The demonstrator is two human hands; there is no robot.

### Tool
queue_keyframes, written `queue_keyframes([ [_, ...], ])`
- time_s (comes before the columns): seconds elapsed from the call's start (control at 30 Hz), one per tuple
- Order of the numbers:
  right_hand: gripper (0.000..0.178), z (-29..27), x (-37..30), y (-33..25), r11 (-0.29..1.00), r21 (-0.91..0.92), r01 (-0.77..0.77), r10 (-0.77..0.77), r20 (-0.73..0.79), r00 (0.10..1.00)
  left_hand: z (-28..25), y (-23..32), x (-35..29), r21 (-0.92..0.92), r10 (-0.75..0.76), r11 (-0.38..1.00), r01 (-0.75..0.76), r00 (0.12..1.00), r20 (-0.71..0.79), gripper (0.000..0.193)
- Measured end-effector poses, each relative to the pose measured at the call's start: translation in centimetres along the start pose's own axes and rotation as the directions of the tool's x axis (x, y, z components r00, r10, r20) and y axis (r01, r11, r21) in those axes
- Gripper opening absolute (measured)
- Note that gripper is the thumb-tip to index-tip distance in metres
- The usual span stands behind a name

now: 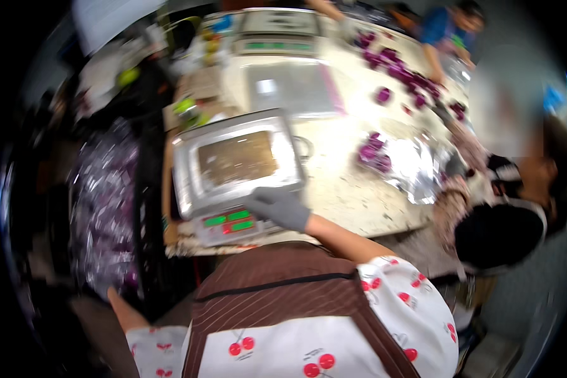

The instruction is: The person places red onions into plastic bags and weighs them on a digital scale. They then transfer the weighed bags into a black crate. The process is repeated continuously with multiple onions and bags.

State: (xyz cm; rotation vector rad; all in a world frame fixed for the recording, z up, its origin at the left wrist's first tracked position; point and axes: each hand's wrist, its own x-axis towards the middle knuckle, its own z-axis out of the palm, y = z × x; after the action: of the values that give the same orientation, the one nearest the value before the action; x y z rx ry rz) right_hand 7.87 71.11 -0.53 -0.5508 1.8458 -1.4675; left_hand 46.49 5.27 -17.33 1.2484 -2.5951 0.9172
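My right hand (280, 208), in a grey glove, rests at the front edge of a weighing scale (290, 151). Its fingers look loosely stretched over the edge, and I see nothing held in them. The scale has a silvery metal pan with a brownish patch in the middle, and a lit green and red display (236, 220) faces me. My left forearm (125, 312) reaches down at the left beside a dark crate of clear plastic bags (104, 208) with purple contents. The left hand itself blends into the dark and blur there, so its fingers cannot be made out.
A stack of clear plastic sleeves (290, 88) lies behind the scale, with a second scale (277, 31) farther back. Purple pieces (397, 69) are scattered at the far right. A co-worker (504, 214) at right handles a clear bag (422, 167); another person (447, 38) works beyond.
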Motion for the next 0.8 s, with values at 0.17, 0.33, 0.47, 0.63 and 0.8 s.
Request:
queue_keyframes([
  [0.17,0.030,-5.4,-2.8,2.2,0.994,-0.094,0.051,-0.077,-0.306,0.949,-1.6,0.4,3.4,-0.106,-0.256,0.948,0.300,0.917,0.304,0.051],
  [0.33,0.036,-19.3,-7.7,8.4,0.899,-0.429,-0.092,-0.411,-0.897,0.166,-4.4,0.0,4.3,-0.081,-0.259,0.946,0.314,0.881,0.395,0.051],
  [0.47,0.036,-24.0,-12.7,19.3,0.936,0.251,0.247,0.253,-0.967,0.023,-5.4,-0.2,5.2,-0.044,-0.247,0.956,0.291,0.873,0.421,0.052],
  [0.63,0.043,-24.7,-13.4,23.6,0.703,0.610,0.366,0.692,-0.706,-0.151,-6.2,-1.0,3.5,0.015,-0.239,0.964,0.264,0.846,0.477,0.053],
  [0.8,0.043,-30.5,-10.6,28.1,0.432,0.656,0.618,0.771,-0.625,0.124,-6.2,0.3,4.3,0.009,-0.159,0.984,0.179,0.851,0.501,0.056],
])
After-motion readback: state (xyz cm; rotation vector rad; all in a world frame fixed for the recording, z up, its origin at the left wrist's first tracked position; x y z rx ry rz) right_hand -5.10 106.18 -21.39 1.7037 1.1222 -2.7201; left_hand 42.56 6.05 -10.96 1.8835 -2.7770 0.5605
